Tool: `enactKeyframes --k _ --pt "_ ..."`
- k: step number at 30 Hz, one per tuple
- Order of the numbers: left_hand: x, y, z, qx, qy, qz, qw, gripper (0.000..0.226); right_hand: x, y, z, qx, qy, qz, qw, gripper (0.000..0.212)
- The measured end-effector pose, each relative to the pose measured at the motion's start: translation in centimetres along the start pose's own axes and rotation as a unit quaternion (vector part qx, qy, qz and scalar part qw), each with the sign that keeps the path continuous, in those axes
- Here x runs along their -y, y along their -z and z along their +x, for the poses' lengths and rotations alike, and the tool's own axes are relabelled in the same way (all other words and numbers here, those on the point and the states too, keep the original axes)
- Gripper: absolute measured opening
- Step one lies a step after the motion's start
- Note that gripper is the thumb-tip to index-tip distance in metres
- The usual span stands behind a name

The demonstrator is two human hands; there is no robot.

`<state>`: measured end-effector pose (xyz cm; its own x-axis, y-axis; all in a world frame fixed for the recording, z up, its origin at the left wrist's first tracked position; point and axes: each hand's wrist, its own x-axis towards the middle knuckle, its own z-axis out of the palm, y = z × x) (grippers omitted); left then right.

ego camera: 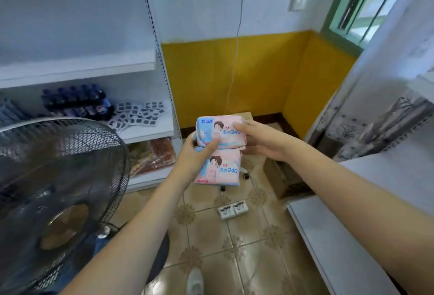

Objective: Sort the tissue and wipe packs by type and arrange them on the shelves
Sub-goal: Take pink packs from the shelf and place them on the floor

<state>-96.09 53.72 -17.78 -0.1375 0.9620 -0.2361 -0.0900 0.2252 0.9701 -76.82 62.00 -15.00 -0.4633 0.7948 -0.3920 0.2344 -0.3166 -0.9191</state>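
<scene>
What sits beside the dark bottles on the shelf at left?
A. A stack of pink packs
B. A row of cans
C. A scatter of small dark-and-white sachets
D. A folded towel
C: on the shelf, to the right of the dark bottles, lies a loose scatter of small sachets; the pink packs are in the person's hands.

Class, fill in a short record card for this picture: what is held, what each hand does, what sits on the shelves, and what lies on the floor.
held: two pink packs, upper pack above lower pack
left hand: grips both packs, thumb across the upper one
right hand: fingers on the upper pack's right end
shelf: dark bottles, small sachets
floor: white power strip
foreground: fan
</scene>
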Motion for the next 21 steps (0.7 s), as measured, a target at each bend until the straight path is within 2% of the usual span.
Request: enactKeyframes --k 2,6,11,15,17,20,21 --pt "0.8 0.9 2.9 0.013 0.023 -0.017 1.000 0.041 -0.3 -0.1 2.8 -0.018 -0.019 0.008 1.000 0.064" --pt "3.0 2.2 8.1 0.053 0.086 -0.024 0.995 0.035 -1.7 0.1 7.3 -0.047 -0.048 -0.045 0.997 0.039" --pt "9.1 1.8 14.5 0.081 0.190 -0.013 0.978 0.067 -8.6 2.3 12.4 -0.154 -0.095 0.033 0.983 0.058" --pt "16.6 1.8 18.1 0.061 0.297 -0.025 0.953 0.087 -16.4 4.5 15.8 -0.178 -0.169 0.092 0.965 0.040" --pt "20.8 2.2 19.6 0.052 0.339 -0.022 0.939 0.076 -20.4 5.7 17.5 -0.179 -0.208 0.093 0.957 0.037" --pt "27.9 2.6 21.7 0.082 0.397 -0.015 0.914 0.029 -26.9 7.3 20.3 -0.166 -0.253 0.097 0.948 0.029" --pt "30.5 2.8 22.3 0.085 0.412 -0.010 0.907 0.025 -29.3 7.7 21.2 -0.163 -0.268 0.099 0.944 0.026"
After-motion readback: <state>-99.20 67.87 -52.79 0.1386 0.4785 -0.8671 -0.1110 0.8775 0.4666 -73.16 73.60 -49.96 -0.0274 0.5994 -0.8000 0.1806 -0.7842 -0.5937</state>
